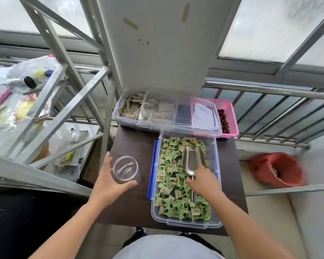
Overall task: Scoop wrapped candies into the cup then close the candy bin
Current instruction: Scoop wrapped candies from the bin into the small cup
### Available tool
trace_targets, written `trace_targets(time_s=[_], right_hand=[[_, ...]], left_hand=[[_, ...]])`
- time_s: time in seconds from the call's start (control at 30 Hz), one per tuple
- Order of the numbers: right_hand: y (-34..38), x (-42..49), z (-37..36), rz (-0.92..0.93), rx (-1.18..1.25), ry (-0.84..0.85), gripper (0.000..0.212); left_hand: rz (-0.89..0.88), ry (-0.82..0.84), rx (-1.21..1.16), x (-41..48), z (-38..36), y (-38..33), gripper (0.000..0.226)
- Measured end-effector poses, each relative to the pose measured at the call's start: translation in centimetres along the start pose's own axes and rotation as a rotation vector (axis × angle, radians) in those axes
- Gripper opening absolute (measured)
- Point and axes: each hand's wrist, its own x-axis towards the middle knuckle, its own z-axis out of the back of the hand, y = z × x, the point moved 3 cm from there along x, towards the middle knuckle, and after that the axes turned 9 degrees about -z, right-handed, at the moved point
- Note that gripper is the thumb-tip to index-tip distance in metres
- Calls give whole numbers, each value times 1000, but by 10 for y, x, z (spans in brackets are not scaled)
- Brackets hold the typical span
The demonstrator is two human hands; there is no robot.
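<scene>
A clear plastic bin [218, 176] with blue side latches sits open on the dark table [133, 206], filled with green wrapped candies [168, 172]. A metal scoop [193, 161] lies on the candies, bowl pointing away from me. My right hand [204, 182] is over the scoop's handle, fingers curling around it. Left of the bin stands an empty clear cup [126, 170]. My left hand [108, 181] wraps around the cup's near side, thumb at its front and fingers along its left wall. I cannot see the bin's lid on the bin.
Behind the candy bin is another clear bin [123, 116] of pale packets with a clear lid laid over it, and a pink basket [230, 118] with dark red fruit. A metal shelf frame [67, 101] stands left, a railing [269, 90] behind, an orange bucket [277, 169] right.
</scene>
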Motion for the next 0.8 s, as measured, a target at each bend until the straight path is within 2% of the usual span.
trace_targets(time_s=[0.1, 0.23, 0.37, 0.5, 0.6, 0.8], right_hand=[[1, -7, -11, -72, 60, 29, 78], [3, -12, -17, -118, 123, 15, 57], [-1, -19, 4, -127, 252, 20, 40], [-16, -30, 39, -52, 166, -4, 20], [-29, -42, 60, -29, 124, 31, 31], [-23, -42, 43, 1, 85, 162, 36]], left_hand=[[54, -32, -22, 3, -12, 5, 149], [107, -57, -32, 12, -24, 12, 142], [54, -49, 26, 20, -30, 13, 117], [39, -24, 10, 20, -35, 9, 105], [27, -3, -23, 17, -39, 5, 97], [32, 52, -74, 15, -46, 5, 104]])
